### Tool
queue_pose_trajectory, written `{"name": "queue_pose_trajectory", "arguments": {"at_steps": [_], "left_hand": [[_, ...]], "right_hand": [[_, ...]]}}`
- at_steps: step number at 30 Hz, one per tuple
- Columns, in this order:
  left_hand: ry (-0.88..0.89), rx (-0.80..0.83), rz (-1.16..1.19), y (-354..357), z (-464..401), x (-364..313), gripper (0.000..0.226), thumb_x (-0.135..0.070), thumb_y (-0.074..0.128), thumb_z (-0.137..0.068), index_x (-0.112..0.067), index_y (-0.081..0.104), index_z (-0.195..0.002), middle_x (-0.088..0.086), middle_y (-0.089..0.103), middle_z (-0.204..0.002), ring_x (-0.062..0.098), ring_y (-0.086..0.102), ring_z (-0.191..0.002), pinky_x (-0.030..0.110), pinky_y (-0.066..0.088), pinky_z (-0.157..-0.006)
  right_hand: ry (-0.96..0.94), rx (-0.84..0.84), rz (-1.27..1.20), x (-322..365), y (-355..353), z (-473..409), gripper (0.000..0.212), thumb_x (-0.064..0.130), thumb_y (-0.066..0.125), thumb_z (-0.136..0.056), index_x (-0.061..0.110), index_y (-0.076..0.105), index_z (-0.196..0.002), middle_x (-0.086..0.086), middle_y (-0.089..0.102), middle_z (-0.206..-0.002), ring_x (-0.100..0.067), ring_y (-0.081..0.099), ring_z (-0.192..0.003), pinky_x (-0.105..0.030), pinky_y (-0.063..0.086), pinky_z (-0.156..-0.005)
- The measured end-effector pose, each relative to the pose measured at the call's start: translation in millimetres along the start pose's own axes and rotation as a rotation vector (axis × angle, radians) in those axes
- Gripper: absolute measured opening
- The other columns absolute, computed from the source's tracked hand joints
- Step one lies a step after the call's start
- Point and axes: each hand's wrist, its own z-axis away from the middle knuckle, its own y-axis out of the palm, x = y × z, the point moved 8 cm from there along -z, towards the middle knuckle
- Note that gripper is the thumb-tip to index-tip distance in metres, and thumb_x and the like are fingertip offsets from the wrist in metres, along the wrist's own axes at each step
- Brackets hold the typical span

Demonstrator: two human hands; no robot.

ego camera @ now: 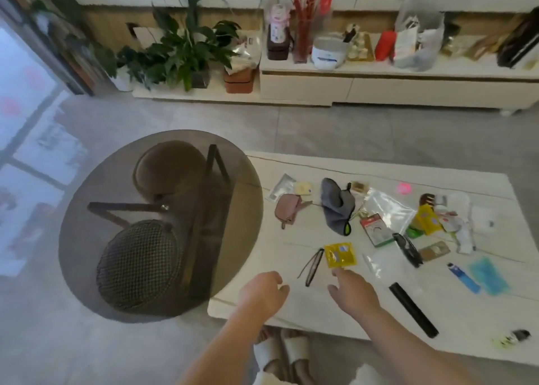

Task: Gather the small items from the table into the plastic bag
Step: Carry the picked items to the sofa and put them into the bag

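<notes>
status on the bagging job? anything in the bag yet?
Done: nothing visibly. The clear plastic bag lies flat on the white table, apparently empty. In hand: nothing; the left hand and right hand are both open and empty, the right reaching toward the yellow packet. Left: everything, including the glasses, pink pouch and black tube.

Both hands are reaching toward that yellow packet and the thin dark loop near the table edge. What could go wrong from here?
1. The yellow packet lies flat on the white table; the right hand may push it along rather than lift it.
2. The thin dark loop lies beside the packet, so the left hand could snag it.
3. The clear plastic bag lies farther back among clutter; reaching over might knock the black stick off the near edge.
</notes>
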Motion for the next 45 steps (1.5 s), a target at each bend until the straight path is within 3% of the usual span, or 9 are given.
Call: {"name": "queue_pose_trajectory", "arguments": {"at_steps": [7, 13, 19, 25, 29, 33, 36, 40, 45], "left_hand": [[0.037, 0.089, -0.094, 26.3, -49.8, -22.5, 0.041, -0.043, 0.044, -0.094, -0.024, 0.052, -0.130, -0.001, 0.059, -0.127, 0.019, 0.058, -0.112, 0.031, 0.048, -0.093], [0.017, 0.105, -0.099, 58.9, -81.9, -34.7, 0.040, -0.040, 0.045, -0.095, -0.024, 0.052, -0.131, -0.001, 0.058, -0.129, 0.018, 0.055, -0.117, 0.029, 0.045, -0.094], [-0.018, 0.050, -0.007, 98.0, -142.9, -51.5, 0.046, -0.035, 0.045, -0.097, -0.024, 0.041, -0.142, -0.001, 0.045, -0.142, 0.019, 0.048, -0.126, 0.030, 0.042, -0.101], [-0.060, 0.023, -0.055, 163.0, -224.0, -55.3, 0.050, -0.031, 0.045, -0.096, -0.018, 0.035, -0.143, 0.003, 0.041, -0.142, 0.023, 0.039, -0.130, 0.030, 0.034, -0.107], [-0.111, -0.045, -0.059, 191.5, -267.5, -42.9, 0.058, -0.031, 0.047, -0.094, -0.020, 0.025, -0.146, 0.001, 0.033, -0.146, 0.022, 0.032, -0.134, 0.031, 0.037, -0.106], [-0.150, -0.109, -0.079, 206.7, -290.7, -33.0, 0.067, -0.028, 0.050, -0.092, -0.026, 0.014, -0.149, 0.002, 0.028, -0.147, 0.022, 0.033, -0.132, 0.030, 0.039, -0.105], [-0.178, -0.179, -0.111, 210.9, -300.1, -26.7, 0.060, -0.022, 0.049, -0.093, -0.028, 0.020, -0.145, 0.002, 0.031, -0.141, 0.020, 0.039, -0.127, 0.029, 0.042, -0.100], [-0.181, -0.222, -0.071, 213.4, -308.6, -22.0, 0.039, -0.017, 0.043, -0.096, -0.024, 0.033, -0.133, -0.001, 0.042, -0.131, 0.017, 0.046, -0.122, 0.029, 0.044, -0.094], [-0.193, -0.188, -0.005, 208.1, -304.7, -21.8, 0.020, -0.021, 0.041, -0.098, -0.022, 0.046, -0.117, -0.001, 0.053, -0.122, 0.020, 0.052, -0.116, 0.033, 0.046, -0.089]], "right_hand": [[0.147, -0.018, -0.143, -41.6, 9.2, -17.1, 0.046, 0.036, 0.048, -0.095, 0.019, 0.043, -0.137, -0.002, 0.055, -0.132, -0.020, 0.052, -0.121, -0.032, 0.044, -0.093], [0.167, 0.000, -0.187, -71.1, 22.7, -46.2, 0.047, 0.034, 0.049, -0.095, 0.019, 0.042, -0.138, -0.003, 0.055, -0.132, -0.021, 0.052, -0.121, -0.033, 0.045, -0.094], [0.095, 0.047, -0.108, -99.5, 46.1, -113.2, 0.042, 0.030, 0.048, -0.095, 0.020, 0.043, -0.135, -0.003, 0.051, -0.132, -0.021, 0.050, -0.119, -0.033, 0.046, -0.093], [-0.052, 0.099, 0.131, -127.1, 90.8, -197.5, 0.043, 0.022, 0.045, -0.097, 0.018, 0.037, -0.138, -0.002, 0.039, -0.142, -0.021, 0.042, -0.127, -0.032, 0.044, -0.098], [-0.144, 0.094, 0.203, -129.9, 118.0, -247.7, 0.057, 0.011, 0.043, -0.096, 0.017, 0.022, -0.149, -0.001, 0.018, -0.157, -0.022, 0.020, -0.143, -0.034, 0.038, -0.108], [-0.192, 0.038, 0.237, -125.9, 135.5, -281.4, 0.067, 0.009, 0.052, -0.092, 0.021, 0.018, -0.149, 0.000, 0.007, -0.159, -0.025, 0.009, -0.147, -0.037, 0.036, -0.109], [-0.186, -0.031, 0.277, -124.8, 139.6, -293.2, 0.071, 0.011, 0.056, -0.088, 0.024, 0.018, -0.146, -0.003, 0.015, -0.155, -0.026, 0.018, -0.142, -0.036, 0.039, -0.105], [-0.163, -0.130, 0.391, -125.7, 137.6, -298.3, 0.059, 0.021, 0.057, -0.088, 0.022, 0.029, -0.140, -0.003, 0.041, -0.139, -0.025, 0.039, -0.125, -0.035, 0.035, -0.097], [-0.050, -0.013, 0.317, -131.2, 133.3, -293.2, 0.030, 0.037, 0.051, -0.093, 0.024, 0.051, -0.119, 0.002, 0.054, -0.124, -0.022, 0.045, -0.119, -0.035, 0.035, -0.091]]}}
